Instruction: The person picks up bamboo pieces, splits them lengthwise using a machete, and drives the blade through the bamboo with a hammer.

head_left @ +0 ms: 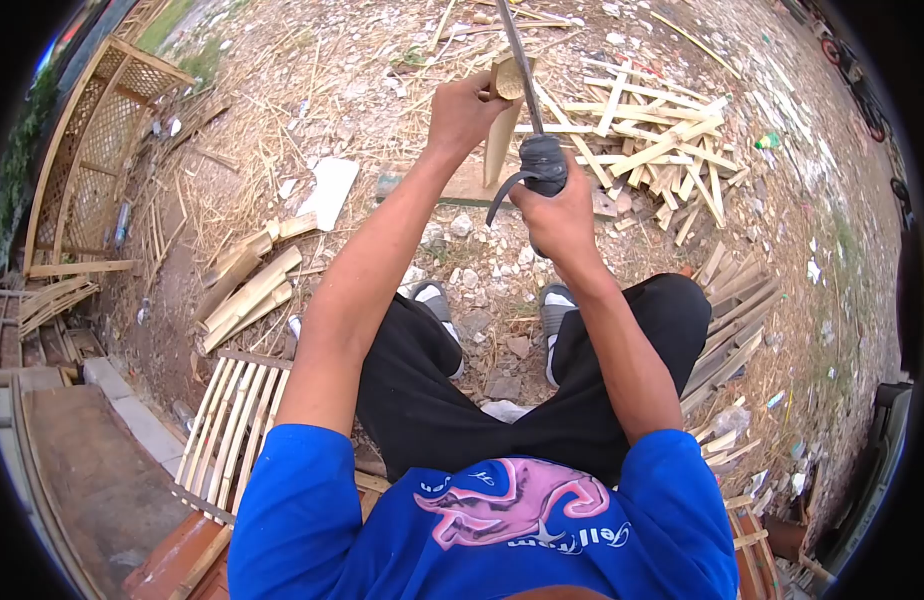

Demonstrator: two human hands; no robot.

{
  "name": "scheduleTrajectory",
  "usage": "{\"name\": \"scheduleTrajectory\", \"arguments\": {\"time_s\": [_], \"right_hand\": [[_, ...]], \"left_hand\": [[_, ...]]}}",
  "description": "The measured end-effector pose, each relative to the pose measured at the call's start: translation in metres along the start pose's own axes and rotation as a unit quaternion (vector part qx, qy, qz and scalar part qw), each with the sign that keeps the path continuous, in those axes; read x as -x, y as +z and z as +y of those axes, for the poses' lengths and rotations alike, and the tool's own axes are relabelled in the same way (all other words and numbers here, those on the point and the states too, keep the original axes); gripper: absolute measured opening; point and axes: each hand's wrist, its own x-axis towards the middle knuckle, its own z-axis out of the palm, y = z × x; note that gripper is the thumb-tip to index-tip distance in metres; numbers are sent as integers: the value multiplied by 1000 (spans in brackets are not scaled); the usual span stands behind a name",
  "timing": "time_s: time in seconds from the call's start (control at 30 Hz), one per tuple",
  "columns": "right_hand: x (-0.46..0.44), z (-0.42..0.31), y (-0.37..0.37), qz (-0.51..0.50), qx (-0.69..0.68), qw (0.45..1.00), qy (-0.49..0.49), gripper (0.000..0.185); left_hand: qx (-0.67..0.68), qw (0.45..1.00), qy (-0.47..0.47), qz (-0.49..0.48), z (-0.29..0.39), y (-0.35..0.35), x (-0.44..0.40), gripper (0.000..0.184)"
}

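My left hand [465,115] is closed around the upper part of a short, pale split bamboo piece [499,145]. The piece stands roughly upright, its lower end at a flat wooden board [452,187] on the ground. In my right hand [562,215] is the black-wrapped handle of a machete [544,160], with a loose strip of the wrapping hanging off. Its long, narrow dark blade points away from me and crosses beside the top end of the bamboo. Whether blade and bamboo touch, I cannot tell.
A heap of split strips [672,130] lies beyond my right hand. More split pieces [252,290] are on the left, and a bundle of darker strips [727,320] is by my right knee. Slatted frames [237,425] stand at lower left, a lattice frame [97,130] farther off.
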Motion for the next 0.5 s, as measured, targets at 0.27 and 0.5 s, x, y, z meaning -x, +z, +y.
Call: {"name": "scheduleTrajectory", "arguments": {"time_s": [0.27, 0.5], "right_hand": [[-6, -9, 4, 14, -4, 1000, 0, 39], [-21, -24, 7, -19, -80, 997, 7, 39]], "left_hand": [[-1, 998, 26, -52, 2, -8, -4, 46], [146, 972, -158, -97, 32, -51, 14, 50]]}}
